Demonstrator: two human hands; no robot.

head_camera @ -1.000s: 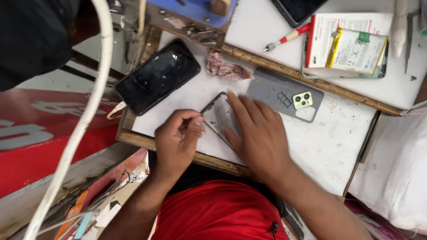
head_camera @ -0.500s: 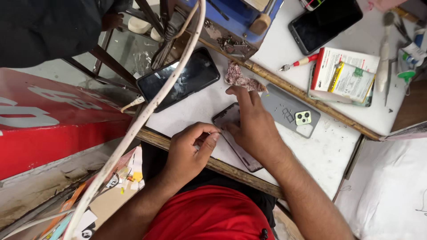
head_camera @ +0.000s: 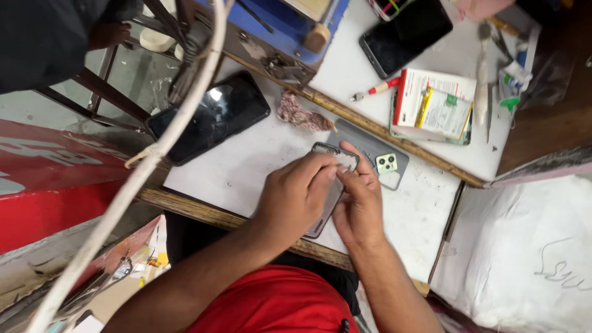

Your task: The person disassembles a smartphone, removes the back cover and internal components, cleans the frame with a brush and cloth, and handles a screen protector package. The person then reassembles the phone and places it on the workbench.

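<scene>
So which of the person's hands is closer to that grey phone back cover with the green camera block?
The right hand. Its fingers reach up beside the grey back cover, close to the camera block. The left hand sits farther left, over the phone frame both hands hold.

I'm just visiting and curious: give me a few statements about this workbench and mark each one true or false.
1. Both hands are on the phone frame at the table's near edge. True: left hand and right hand meet over it.
2. The dark phone at left lies screen up, apart from the hands. True.
3. The grey back cover lies under the right hand's fingers. False: it lies just beyond them.
4. The red-handled screwdriver is in the left hand. False: it lies untouched on the table.
5. A crumpled cloth lies near the wooden strip. True.
</scene>
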